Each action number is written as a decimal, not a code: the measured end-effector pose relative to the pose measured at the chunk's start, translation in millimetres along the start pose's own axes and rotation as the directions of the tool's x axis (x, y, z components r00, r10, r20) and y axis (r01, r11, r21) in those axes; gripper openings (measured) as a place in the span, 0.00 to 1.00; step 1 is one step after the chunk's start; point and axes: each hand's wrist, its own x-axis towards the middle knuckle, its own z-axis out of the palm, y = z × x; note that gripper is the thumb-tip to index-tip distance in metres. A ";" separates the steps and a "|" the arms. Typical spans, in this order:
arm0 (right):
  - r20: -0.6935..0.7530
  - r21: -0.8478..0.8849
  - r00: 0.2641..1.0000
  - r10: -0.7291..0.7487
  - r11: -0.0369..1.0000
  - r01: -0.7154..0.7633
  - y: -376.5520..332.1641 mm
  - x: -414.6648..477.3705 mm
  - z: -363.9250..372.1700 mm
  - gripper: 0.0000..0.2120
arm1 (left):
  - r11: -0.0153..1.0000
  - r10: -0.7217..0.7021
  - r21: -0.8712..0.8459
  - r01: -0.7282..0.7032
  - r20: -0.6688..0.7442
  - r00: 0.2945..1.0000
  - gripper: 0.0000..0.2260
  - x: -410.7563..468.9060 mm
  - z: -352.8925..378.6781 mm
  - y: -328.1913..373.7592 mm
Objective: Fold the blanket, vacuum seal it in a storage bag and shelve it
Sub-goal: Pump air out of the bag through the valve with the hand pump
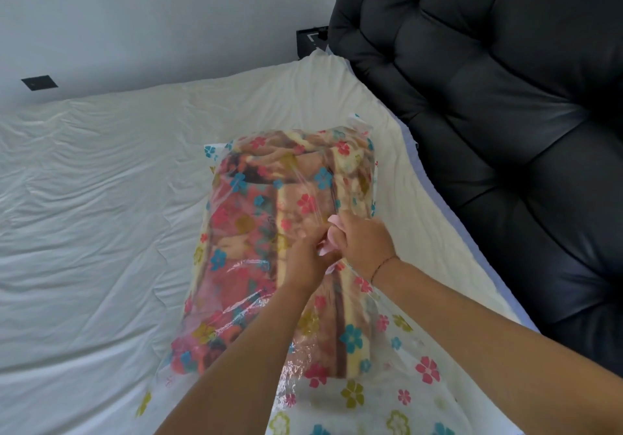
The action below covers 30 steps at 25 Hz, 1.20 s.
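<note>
A folded, many-coloured blanket (256, 232) lies inside a clear storage bag (397, 377) printed with flowers, on the bed. Both my hands meet on top of the bag near its middle. My right hand (362, 242) grips a small pink valve cap (333, 224), which is largely hidden by my fingers. My left hand (305, 262) pinches at the same pink piece from the left. The bag's loose, flat end spreads toward me at the bottom right.
A white wrinkled bed sheet (101, 215) covers the mattress to the left and behind. A black padded headboard (505, 114) rises at the right. A dark nightstand (312, 42) stands at the far corner, and a dark wall plate (39, 82) sits on the wall at left.
</note>
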 end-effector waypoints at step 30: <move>-0.411 0.117 0.911 -0.044 0.988 0.100 1.0 22.1 -52.7 0.19 | 0.998 -0.045 -0.046 0.044 -0.027 0.999 0.23 1.9 -2.5 5.1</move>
